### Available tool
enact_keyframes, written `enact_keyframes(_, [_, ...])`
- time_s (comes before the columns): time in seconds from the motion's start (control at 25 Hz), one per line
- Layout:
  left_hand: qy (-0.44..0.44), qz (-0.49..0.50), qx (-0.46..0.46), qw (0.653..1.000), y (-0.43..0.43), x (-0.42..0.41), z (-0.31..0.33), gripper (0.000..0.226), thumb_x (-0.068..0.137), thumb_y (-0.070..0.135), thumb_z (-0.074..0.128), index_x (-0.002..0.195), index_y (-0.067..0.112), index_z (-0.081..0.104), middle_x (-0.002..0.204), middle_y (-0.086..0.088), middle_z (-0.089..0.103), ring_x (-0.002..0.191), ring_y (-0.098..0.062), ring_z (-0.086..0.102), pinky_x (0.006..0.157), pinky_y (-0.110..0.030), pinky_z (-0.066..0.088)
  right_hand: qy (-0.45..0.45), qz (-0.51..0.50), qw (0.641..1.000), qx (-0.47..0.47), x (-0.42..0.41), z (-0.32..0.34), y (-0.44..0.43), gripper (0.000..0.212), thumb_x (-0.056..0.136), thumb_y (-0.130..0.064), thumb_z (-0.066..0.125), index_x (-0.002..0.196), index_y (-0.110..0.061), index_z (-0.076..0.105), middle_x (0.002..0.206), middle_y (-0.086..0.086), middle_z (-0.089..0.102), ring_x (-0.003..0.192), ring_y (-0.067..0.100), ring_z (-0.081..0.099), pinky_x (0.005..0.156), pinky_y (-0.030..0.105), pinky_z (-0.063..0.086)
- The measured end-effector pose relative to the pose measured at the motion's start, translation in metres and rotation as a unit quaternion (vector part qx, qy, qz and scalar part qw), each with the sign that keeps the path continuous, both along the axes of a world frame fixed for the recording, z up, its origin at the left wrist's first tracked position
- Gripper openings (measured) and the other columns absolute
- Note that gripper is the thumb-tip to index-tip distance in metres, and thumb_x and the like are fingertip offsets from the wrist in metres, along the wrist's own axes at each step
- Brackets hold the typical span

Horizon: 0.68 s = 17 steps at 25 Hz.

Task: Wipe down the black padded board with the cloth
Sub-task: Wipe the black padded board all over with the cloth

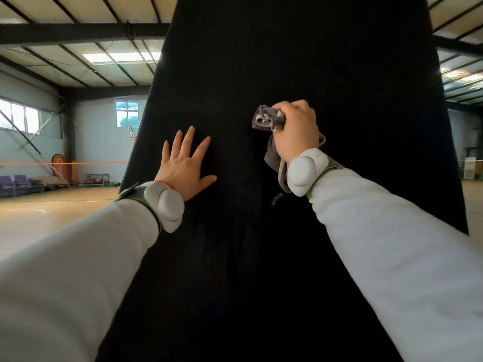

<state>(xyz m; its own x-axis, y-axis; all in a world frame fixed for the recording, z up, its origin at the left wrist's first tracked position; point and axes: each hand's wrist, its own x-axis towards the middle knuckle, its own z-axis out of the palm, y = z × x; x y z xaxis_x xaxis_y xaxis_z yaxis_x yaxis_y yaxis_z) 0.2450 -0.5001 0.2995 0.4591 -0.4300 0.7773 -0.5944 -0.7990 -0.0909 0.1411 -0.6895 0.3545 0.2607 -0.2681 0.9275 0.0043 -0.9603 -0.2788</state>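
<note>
The black padded board [274, 61] stands upright right in front of me and fills the middle of the view from top to bottom. My left hand [184, 163] lies flat on its left part, fingers spread and straight. My right hand [296, 129] grips a bunched grey cloth [266, 120] and holds it against the board at about head height, to the right of the left hand. A loose end of the cloth hangs below the right wrist. Both wrists carry white rounded bands over light grey sleeves.
This is a sports hall with a wooden floor [39, 215] to the left. An orange line [62, 163] stretches across at the far left. Purple seats [15, 180] and stored gear line the far wall. More floor shows at the far right.
</note>
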Motion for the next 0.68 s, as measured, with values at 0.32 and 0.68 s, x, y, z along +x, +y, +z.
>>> enact_keyframes(0.32, [-0.057, 0.018, 0.021, 0.998, -0.003, 0.022, -0.012, 0.094, 0.084, 0.053, 0.055, 0.149, 0.027, -0.009, 0.154, -0.01, -0.02, 0.141, -0.032, -0.019, 0.113, -0.048, -0.011, -0.015, -0.057, 0.998, -0.038, 0.028, 0.017, 0.002, 0.041, 0.084, -0.009, 0.057, 0.121, -0.027, 0.055, 0.126, 0.001, 0.043, 0.117, 0.023, 0.038, 0.099, 0.039, 0.031])
enact_keyframes(0.68, [-0.09, -0.031, -0.017, 0.995, -0.003, 0.029, -0.021, 0.093, 0.082, 0.047, 0.062, 0.15, 0.021, 0.004, 0.156, -0.011, -0.009, 0.142, -0.031, -0.014, 0.112, -0.045, -0.014, 0.086, 0.068, 0.986, -0.129, 0.034, -0.07, -0.003, 0.037, 0.074, -0.007, 0.062, 0.105, -0.027, 0.067, 0.109, -0.002, 0.052, 0.105, 0.023, 0.041, 0.089, 0.04, 0.034])
